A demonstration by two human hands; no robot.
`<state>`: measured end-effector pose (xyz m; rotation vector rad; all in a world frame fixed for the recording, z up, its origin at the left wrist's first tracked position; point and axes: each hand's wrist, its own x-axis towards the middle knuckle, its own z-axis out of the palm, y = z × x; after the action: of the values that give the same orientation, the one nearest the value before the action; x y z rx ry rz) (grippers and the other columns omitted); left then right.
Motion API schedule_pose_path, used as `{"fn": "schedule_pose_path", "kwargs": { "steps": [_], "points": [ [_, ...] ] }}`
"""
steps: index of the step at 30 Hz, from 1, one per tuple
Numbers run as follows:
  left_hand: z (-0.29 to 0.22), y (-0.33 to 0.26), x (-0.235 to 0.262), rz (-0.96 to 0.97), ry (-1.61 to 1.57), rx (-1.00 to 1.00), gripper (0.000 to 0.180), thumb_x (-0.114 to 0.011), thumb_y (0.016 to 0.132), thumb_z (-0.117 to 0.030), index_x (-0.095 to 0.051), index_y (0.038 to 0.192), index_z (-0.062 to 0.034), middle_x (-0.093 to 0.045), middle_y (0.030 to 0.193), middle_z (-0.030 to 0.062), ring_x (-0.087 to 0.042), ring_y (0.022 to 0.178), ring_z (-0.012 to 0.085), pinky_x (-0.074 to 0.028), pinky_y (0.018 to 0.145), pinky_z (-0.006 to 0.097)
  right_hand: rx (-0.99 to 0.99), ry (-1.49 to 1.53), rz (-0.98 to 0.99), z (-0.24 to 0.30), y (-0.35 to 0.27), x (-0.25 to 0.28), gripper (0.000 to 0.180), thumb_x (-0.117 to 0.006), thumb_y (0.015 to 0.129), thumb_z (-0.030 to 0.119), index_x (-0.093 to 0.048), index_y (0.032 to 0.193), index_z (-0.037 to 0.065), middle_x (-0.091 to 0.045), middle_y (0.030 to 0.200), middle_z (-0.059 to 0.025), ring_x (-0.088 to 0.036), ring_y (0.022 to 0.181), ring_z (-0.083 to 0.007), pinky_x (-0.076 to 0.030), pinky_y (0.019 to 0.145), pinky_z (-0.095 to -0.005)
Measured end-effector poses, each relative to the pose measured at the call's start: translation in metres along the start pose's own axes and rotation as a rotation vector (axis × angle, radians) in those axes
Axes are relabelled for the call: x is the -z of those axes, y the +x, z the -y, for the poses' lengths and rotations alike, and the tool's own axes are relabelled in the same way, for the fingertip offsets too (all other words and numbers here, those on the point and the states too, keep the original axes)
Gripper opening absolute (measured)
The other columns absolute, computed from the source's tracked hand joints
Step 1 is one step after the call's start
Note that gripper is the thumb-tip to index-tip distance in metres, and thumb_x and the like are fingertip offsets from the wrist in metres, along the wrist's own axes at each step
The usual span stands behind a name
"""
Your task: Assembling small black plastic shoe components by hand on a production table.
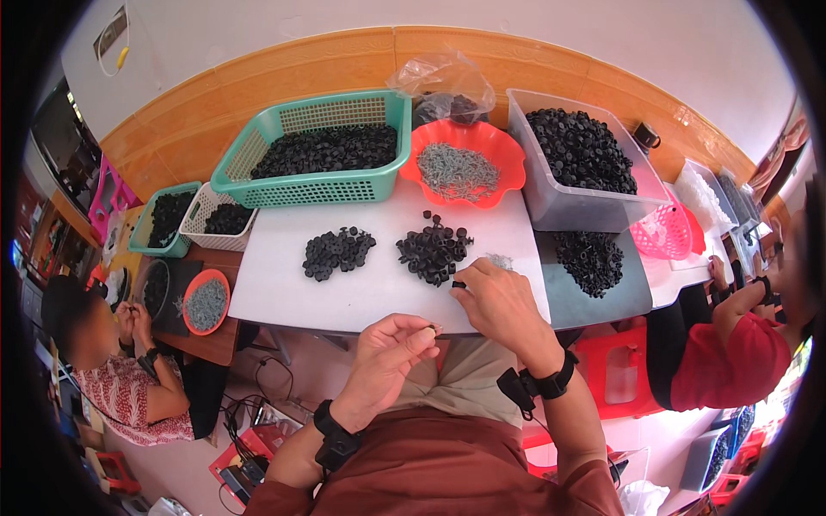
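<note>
Just in front of the table's near edge, my left hand (389,354) is closed in a pinch. Something small sits at its fingertips, too tiny to name. Over the white table top (344,297), my right hand (501,303) has thumb and forefinger closed on a small black plastic part (459,285). A heap of black plastic parts (432,254) lies just beyond and left of that hand. Further left is a second heap of black parts (338,253). A little pile of grey screw-like pieces (499,260) shows partly behind my right hand.
Along the back stand a green basket (335,187), an orange-red bowl (509,172) of grey pieces and a clear bin (585,206) of black parts. More black parts (589,262) lie on a dark mat at right. People sit left (133,378) and right (731,361).
</note>
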<state>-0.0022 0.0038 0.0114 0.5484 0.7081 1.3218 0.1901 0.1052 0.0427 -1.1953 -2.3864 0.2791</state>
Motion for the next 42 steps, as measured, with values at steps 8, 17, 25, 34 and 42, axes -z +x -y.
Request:
{"fn": "schedule_pose_path", "kwargs": {
  "steps": [8, 17, 25, 34, 42],
  "points": [
    [-0.001, 0.001, -0.001, 0.004, -0.020, -0.004, 0.012, -0.069, 0.096, -0.001, -0.067, 0.107, -0.0039, -0.073, 0.108, 0.0126, -0.070, 0.094, 0.0167, -0.060, 0.086, 0.033, -0.040, 0.025, -0.033, 0.003, -0.010, -0.005, 0.022, -0.069, 0.094, 0.016, -0.069, 0.114, 0.005, -0.066, 0.100, -0.0124, -0.068, 0.081, -0.0367, -0.054, 0.066, -0.0483],
    [-0.002, 0.001, -0.004, -0.003, -0.013, -0.008, 0.010, -0.069, 0.096, -0.001, -0.066, 0.104, -0.0045, -0.072, 0.110, 0.0128, -0.070, 0.096, 0.0167, -0.060, 0.087, 0.034, -0.014, 0.051, -0.019, 0.004, -0.009, -0.003, 0.029, -0.071, 0.092, 0.018, -0.061, 0.116, 0.004, -0.070, 0.099, -0.0155, -0.069, 0.082, -0.0374, -0.052, 0.065, -0.0483],
    [-0.001, 0.002, -0.005, -0.002, -0.009, -0.003, 0.008, -0.069, 0.095, -0.001, -0.066, 0.102, -0.0041, -0.071, 0.110, 0.0137, -0.070, 0.093, 0.0161, -0.060, 0.086, 0.033, -0.059, -0.036, 0.072, 0.007, -0.009, 0.002, 0.026, -0.072, 0.091, 0.019, -0.063, 0.110, 0.003, -0.071, 0.098, -0.0171, -0.070, 0.083, -0.0391, -0.052, 0.069, -0.0498],
    [-0.005, 0.000, -0.013, -0.051, -0.006, 0.001, 0.016, -0.068, 0.097, -0.002, -0.067, 0.113, -0.0027, -0.071, 0.112, 0.0133, -0.069, 0.094, 0.0152, -0.061, 0.087, 0.032, -0.030, -0.007, 0.035, 0.004, -0.014, 0.003, 0.021, -0.069, 0.093, 0.017, -0.067, 0.109, 0.004, -0.069, 0.102, -0.0151, -0.070, 0.082, -0.0383, -0.053, 0.070, -0.0493],
    [-0.001, 0.001, -0.001, 0.019, 0.012, -0.027, 0.019, -0.067, 0.099, -0.004, -0.067, 0.118, -0.0013, -0.071, 0.114, 0.0103, -0.068, 0.097, 0.0135, -0.059, 0.089, 0.031, 0.020, 0.072, -0.005, 0.013, -0.019, -0.014, 0.012, -0.069, 0.092, 0.015, -0.069, 0.101, 0.006, -0.067, 0.103, -0.0092, -0.070, 0.077, -0.0344, -0.054, 0.065, -0.0467]
  ]
}}
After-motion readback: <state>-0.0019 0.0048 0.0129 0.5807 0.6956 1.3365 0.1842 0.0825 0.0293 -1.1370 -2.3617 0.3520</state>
